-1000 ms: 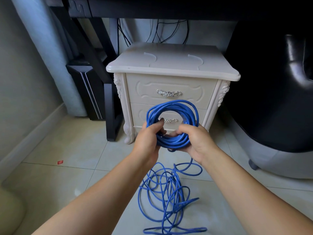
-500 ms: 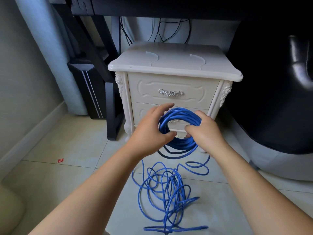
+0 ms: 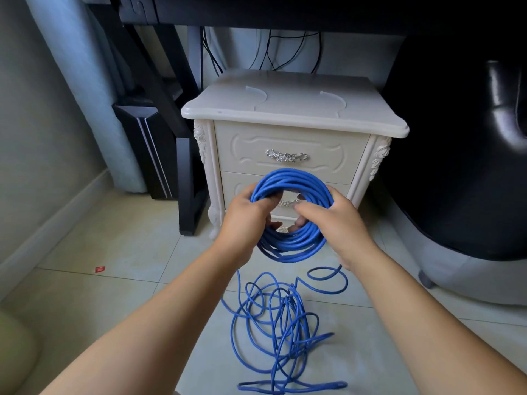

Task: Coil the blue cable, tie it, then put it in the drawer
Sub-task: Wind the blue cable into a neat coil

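you're mid-coil, both your left hand (image 3: 247, 216) and right hand (image 3: 336, 220) gripping the blue cable (image 3: 291, 181) loop; next, feed in that floor slack

- Your blue cable (image 3: 293, 248): smooth jacket, looks like plastic, slight sheen.
- Nightstand (image 3: 285, 109) ahead of you: cream, lacquered look, smooth top with a soft gloss, carved relief on the corner posts.
- Top drawer handle (image 3: 287, 155): silvery metal, ornate, shiny.
- Floor tiles (image 3: 119, 246) under you: pale, smooth, semi-gloss.
- Black seat (image 3: 470, 166) on your right: glossy, leather-like skin.
- Wall (image 3: 42, 138) on your left: matt paint.
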Demonstrator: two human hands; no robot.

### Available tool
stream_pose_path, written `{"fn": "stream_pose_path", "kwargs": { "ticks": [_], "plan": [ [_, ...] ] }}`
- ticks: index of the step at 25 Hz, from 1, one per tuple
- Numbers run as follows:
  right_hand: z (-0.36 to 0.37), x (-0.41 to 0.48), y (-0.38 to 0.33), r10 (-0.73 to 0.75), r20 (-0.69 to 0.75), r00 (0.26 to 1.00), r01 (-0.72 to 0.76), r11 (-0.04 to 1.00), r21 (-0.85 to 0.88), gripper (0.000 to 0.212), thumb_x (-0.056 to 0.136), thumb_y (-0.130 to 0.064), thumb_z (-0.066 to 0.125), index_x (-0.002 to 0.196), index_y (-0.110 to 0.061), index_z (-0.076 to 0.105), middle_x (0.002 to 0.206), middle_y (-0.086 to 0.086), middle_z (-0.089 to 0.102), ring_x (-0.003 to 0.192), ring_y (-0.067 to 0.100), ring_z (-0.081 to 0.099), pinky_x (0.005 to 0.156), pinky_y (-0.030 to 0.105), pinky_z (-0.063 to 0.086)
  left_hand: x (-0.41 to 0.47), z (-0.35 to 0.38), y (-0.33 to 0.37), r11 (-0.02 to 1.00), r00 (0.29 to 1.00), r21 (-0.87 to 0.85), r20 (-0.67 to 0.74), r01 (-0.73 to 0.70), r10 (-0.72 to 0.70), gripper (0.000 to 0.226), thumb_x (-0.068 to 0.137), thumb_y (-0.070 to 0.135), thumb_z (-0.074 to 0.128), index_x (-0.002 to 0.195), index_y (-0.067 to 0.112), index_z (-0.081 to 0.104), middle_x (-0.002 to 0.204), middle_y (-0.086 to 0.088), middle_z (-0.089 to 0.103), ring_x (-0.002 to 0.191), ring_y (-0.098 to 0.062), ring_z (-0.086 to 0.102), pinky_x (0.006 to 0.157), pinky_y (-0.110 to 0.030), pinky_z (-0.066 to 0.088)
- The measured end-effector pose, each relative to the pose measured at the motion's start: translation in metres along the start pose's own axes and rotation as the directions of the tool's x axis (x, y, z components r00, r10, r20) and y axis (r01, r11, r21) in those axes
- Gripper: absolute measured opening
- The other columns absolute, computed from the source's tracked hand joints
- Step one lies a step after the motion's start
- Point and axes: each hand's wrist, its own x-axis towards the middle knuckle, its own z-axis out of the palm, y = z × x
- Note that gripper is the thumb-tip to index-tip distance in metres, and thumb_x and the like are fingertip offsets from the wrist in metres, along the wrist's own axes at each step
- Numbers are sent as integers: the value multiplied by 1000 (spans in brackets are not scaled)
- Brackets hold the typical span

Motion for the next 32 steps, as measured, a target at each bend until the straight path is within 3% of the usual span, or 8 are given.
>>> {"fn": "stream_pose_path", "kwargs": {
  "ticks": [4, 10, 16, 20, 24, 26, 29, 32],
  "plan": [
    [3, 2, 9, 51, 1, 999, -51, 999, -6, 19, 83, -28, 71, 96, -18, 61, 84, 1, 74, 78, 11, 72, 75, 36, 54, -1, 3, 1, 985, 992, -165, -105, 46, -64, 10, 93, 17, 63, 84, 18, 61, 58, 2, 36, 54, -14, 38, 74, -42, 53],
    [15, -7, 7, 35, 23, 999, -33, 995, -98, 34, 82, -42, 73, 101, -22, 53, 83, -4, 73, 59, 16, 71, 48, 18, 46, -2, 2, 6, 926, 958, -373, -241, 54, -153, 10, 95, 16, 60, 86, 14, 57, 57, 2, 38, 52, -12, 39, 51, -24, 48],
    [39, -7, 13, 181, -83, 980, -153, 951, 268, 32, 81, -23, 76, 103, -18, 54, 91, 14, 73, 74, 29, 73, 66, 42, 58, -11, 11, -6, 878, 959, -479, -237, 24, -156, 12, 99, 24, 56, 89, 16, 58, 65, 2, 59, 60, -14, 60, 72, -38, 52],
    [30, 3, 17, 207, -135, 969, -141, 911, 387, 26, 78, -1, 66, 94, -19, 55, 82, 12, 71, 87, 40, 70, 77, 61, 56, -13, 15, -22, 952, 977, -274, -120, 140, -178, 21, 97, 39, 56, 94, 23, 69, 96, 3, 77, 98, -21, 71, 102, -48, 47],
    [18, 10, 15, 83, -188, 979, -40, 975, 220, 25, 78, -1, 57, 89, -23, 53, 58, 1, 65, 75, 39, 68, 73, 59, 56, -12, 7, -17, 958, 975, -182, 32, 222, -220, 28, 90, 34, 66, 111, 14, 68, 106, -4, 75, 101, -19, 71, 98, -42, 51],
    [12, 10, 11, 28, -181, 983, -4, 991, 134, 26, 81, 2, 53, 90, -22, 51, 60, 5, 65, 67, 30, 71, 62, 51, 57, -9, 2, -11, 979, 989, -146, -26, 140, -146, 28, 87, 21, 70, 114, 15, 64, 107, -8, 73, 101, -24, 70, 90, -40, 56],
    [5, 9, 9, -56, -144, 988, 47, 997, -66, 27, 83, 3, 50, 95, -21, 50, 74, 8, 64, 63, 20, 72, 53, 25, 51, -1, -10, -3, 987, 994, 130, -47, -94, 101, 52, 82, 13, 74, 127, 29, 53, 111, 2, 68, 90, -9, 70, 70, -18, 54],
    [6, 5, 7, -129, -44, 991, 108, 941, -321, 27, 83, -4, 54, 98, -26, 48, 79, 3, 63, 70, 24, 67, 55, 25, 48, 2, -18, -1, 855, 958, 432, 102, -286, 269, 74, 78, 9, 75, 138, 38, 43, 124, 12, 57, 93, 4, 64, 76, -7, 48]
  ]
}}
